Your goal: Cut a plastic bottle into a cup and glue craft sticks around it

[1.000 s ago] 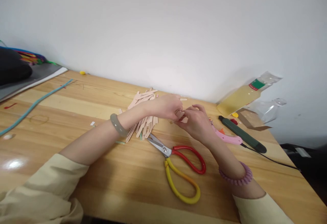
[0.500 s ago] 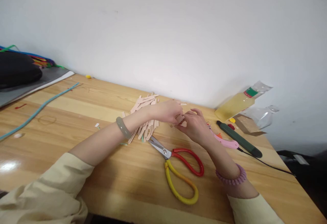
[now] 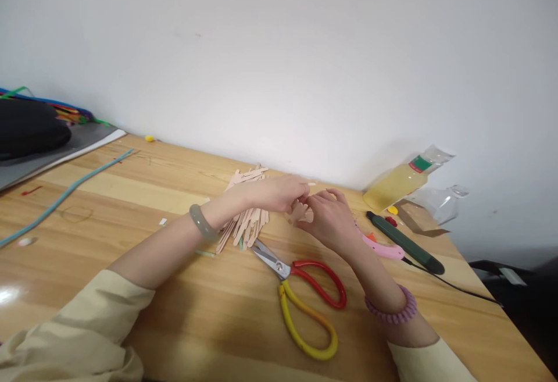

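My left hand, a jade-green bangle on its wrist, reaches past a loose pile of wooden craft sticks. Its fingertips are closed and meet those of my right hand; what they pinch is hidden. My right hand, with a purple coil band at the wrist, is curled. Short round-ended craft stick pieces show between its thumb and fingers. Below the hands lies a pair of scissors with one red and one yellow handle, its blade tips by the pile.
To the right are a dark green pen-like tool, a pink-handled corded tool, a tilted bottle of yellow liquid and a clear bottle. At left lie a blue pipe cleaner and a black pouch. A white wall rises behind.
My fingertips have shifted slightly, and the stick pieces beneath them show more plainly. The view has tilted a little, so the table sits lower in it.
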The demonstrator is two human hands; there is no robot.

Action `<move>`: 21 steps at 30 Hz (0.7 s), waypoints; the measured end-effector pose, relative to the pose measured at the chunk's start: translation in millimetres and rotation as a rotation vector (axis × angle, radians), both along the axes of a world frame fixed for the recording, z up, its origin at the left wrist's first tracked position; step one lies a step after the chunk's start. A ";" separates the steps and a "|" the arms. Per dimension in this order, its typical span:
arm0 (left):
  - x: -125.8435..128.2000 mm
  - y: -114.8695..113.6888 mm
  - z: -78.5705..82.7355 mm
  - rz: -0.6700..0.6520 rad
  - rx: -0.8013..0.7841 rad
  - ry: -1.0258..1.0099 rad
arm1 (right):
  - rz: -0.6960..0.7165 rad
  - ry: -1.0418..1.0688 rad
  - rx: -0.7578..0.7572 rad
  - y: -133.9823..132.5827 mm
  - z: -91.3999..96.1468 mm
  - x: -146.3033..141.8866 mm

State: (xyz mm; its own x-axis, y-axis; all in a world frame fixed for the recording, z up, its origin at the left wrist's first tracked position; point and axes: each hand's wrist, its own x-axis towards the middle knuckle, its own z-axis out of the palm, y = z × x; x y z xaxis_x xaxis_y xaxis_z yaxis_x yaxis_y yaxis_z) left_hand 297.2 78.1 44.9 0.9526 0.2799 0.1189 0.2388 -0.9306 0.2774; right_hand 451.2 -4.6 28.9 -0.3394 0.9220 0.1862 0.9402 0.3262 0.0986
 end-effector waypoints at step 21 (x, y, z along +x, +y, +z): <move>-2.4 -0.2 0.0 0.043 -0.196 -0.007 | 0.007 0.168 -0.116 0.9 1.7 3.1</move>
State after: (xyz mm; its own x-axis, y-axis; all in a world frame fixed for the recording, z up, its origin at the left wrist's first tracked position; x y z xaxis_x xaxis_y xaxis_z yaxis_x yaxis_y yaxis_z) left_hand 294.8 77.9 44.9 0.9386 0.3390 0.0645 0.2751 -0.8477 0.4535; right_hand 454.3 -3.7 30.6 -0.3191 0.9382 0.1338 0.9378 0.3329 -0.0980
